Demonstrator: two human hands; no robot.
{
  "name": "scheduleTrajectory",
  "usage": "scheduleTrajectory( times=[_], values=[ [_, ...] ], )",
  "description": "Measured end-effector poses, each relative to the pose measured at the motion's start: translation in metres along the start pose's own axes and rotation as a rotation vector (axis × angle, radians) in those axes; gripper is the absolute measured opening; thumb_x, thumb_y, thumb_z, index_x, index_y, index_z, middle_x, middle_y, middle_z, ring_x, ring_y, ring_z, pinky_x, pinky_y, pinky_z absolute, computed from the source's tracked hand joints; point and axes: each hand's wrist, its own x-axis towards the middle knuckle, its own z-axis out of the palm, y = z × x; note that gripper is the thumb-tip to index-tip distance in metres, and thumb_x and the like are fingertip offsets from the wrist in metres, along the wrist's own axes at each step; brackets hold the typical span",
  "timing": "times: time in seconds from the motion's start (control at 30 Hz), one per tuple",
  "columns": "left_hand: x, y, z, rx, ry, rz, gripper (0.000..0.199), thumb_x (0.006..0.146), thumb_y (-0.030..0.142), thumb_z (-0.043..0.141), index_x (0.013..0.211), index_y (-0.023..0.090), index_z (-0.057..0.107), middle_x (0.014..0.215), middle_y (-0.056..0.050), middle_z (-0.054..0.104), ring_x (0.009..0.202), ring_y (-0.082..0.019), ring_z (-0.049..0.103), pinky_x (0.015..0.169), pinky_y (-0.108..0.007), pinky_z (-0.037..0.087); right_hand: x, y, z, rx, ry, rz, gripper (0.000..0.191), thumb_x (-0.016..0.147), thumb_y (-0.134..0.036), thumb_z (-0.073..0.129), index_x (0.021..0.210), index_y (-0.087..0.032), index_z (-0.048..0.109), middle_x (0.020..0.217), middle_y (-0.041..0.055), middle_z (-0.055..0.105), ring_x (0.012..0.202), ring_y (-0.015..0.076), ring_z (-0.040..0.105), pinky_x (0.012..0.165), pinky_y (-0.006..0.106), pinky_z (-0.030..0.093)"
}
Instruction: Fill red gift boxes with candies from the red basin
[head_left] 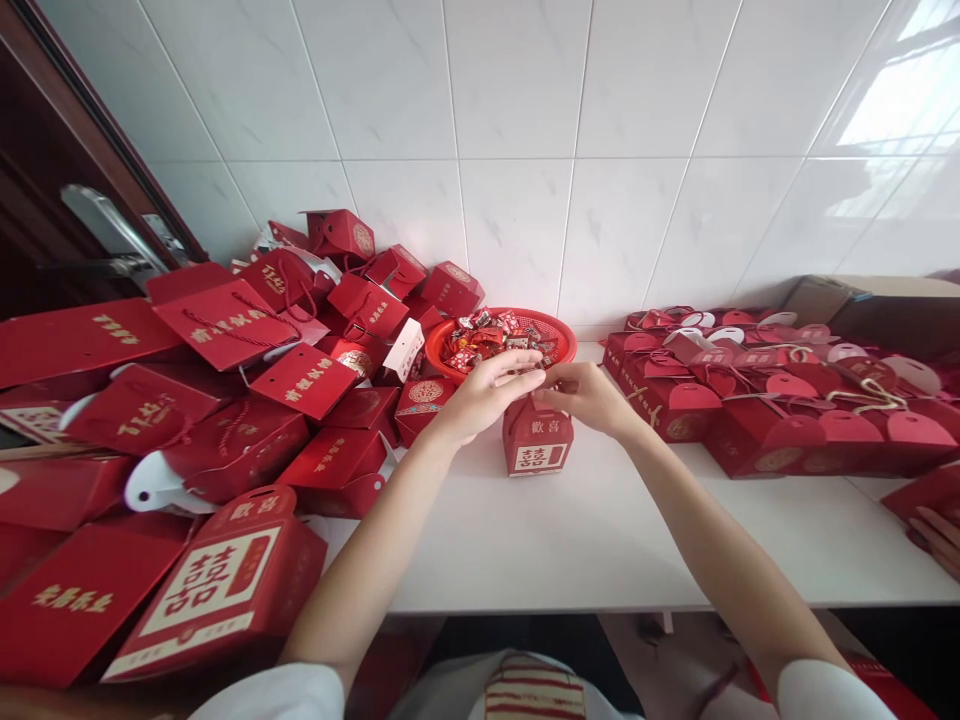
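A small red gift box (537, 455) stands upright on the white table, a white panel with characters on its front. Both hands meet at its top flaps. My left hand (495, 395) reaches over from the left, its fingers fairly straight and closed on the top edge; the thumb is hidden. From the right, my right hand (589, 395) pinches the top with bent fingers. Just behind the box, an orange-red plastic basket (566, 345) holds many small wrapped sweets (487, 335).
Red gift boxes (232, 330), some with cord handles, lie in a tumbled heap on the left. Rows of boxes (772, 435) stand on the right, a cardboard carton (870, 290) behind them. Another person's hand (937, 540) touches a box at the right edge. A tiled wall (517, 220) backs the table (480, 560).
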Motion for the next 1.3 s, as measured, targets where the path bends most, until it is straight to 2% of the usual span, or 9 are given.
scheduleTrajectory(
  times=[0.13,0.4,0.57,0.63,0.77,0.87,0.97,1.1,1.3],
  values=[
    [0.006,0.004,0.012,0.070,0.001,0.012,0.043,0.087,0.036,0.067,0.127,0.020,0.063,0.145,-0.011,0.058,0.139,-0.030,0.048,0.112,-0.045,0.044,0.002,-0.014,-0.005,0.068,-0.010,0.054,0.022,0.076,-0.037,0.066,0.076,-0.015,0.068,0.066,0.0005,0.061,0.061,0.0125,0.050,0.056,0.025,0.038],
    [0.005,-0.003,0.023,0.082,-0.136,0.069,0.061,0.079,0.022,0.071,0.137,0.021,0.054,0.147,-0.011,0.055,0.133,-0.029,0.054,0.108,-0.043,0.048,-0.003,-0.005,-0.001,0.058,0.181,0.106,0.015,0.070,-0.030,0.063,0.066,-0.016,0.062,0.065,0.0007,0.060,0.063,0.0132,0.050,0.057,0.026,0.037],
    [0.004,-0.017,0.025,0.443,0.081,0.093,0.075,0.069,0.022,0.081,0.138,0.017,0.053,0.141,-0.016,0.054,0.126,-0.031,0.056,0.104,-0.042,0.049,-0.005,-0.007,-0.001,0.081,0.248,0.122,0.018,0.069,-0.034,0.063,0.064,-0.018,0.058,0.061,-0.0009,0.056,0.058,0.0114,0.045,0.053,0.025,0.033],
    [0.006,-0.026,0.026,0.603,0.129,0.086,0.065,0.067,0.028,0.085,0.127,0.016,0.062,0.127,-0.014,0.062,0.122,-0.031,0.057,0.103,-0.043,0.048,-0.006,-0.007,-0.001,0.076,0.231,0.131,0.020,0.068,-0.036,0.064,0.063,-0.018,0.058,0.060,-0.0013,0.056,0.057,0.0111,0.044,0.053,0.025,0.033],
    [0.012,-0.044,0.030,0.722,0.099,0.128,0.018,0.075,0.031,0.079,0.084,0.019,0.070,0.096,-0.007,0.068,0.111,-0.031,0.060,0.098,-0.042,0.050,-0.007,-0.007,-0.002,0.072,0.212,0.156,0.019,0.066,-0.036,0.064,0.061,-0.018,0.058,0.061,-0.0005,0.058,0.058,0.0125,0.047,0.054,0.026,0.035],
    [0.014,-0.055,0.030,0.692,0.105,0.126,0.017,0.077,0.031,0.077,0.071,0.020,0.066,0.097,-0.008,0.068,0.109,-0.032,0.062,0.095,-0.042,0.051,-0.008,-0.007,-0.006,0.002,0.236,0.197,0.015,0.064,-0.031,0.060,0.057,-0.018,0.055,0.058,-0.0014,0.055,0.057,0.0121,0.046,0.054,0.026,0.034],
    [0.015,-0.061,0.028,0.601,0.112,0.119,0.023,0.073,0.032,0.082,0.088,0.020,0.069,0.107,-0.009,0.070,0.109,-0.032,0.064,0.095,-0.043,0.052,-0.009,-0.007,-0.011,-0.103,0.274,0.226,0.016,0.064,-0.030,0.061,0.055,-0.018,0.053,0.055,-0.0025,0.052,0.056,0.0115,0.043,0.054,0.027,0.032],
    [0.016,-0.066,0.025,0.512,0.130,0.143,0.073,0.068,0.034,0.087,0.133,0.022,0.057,0.132,-0.013,0.065,0.120,-0.032,0.061,0.102,-0.046,0.048,-0.010,-0.006,-0.013,-0.106,0.247,0.220,0.018,0.065,-0.033,0.062,0.057,-0.018,0.054,0.056,-0.0025,0.053,0.055,0.0114,0.043,0.054,0.027,0.032],
    [0.023,-0.067,0.024,0.533,0.111,0.139,0.059,0.066,0.036,0.089,0.119,0.021,0.070,0.122,-0.011,0.070,0.120,-0.033,0.060,0.104,-0.045,0.046,-0.010,-0.002,-0.010,-0.090,0.221,0.175,0.020,0.067,-0.034,0.062,0.057,-0.019,0.051,0.055,-0.0031,0.051,0.055,0.0112,0.043,0.053,0.026,0.032]
  ],
)
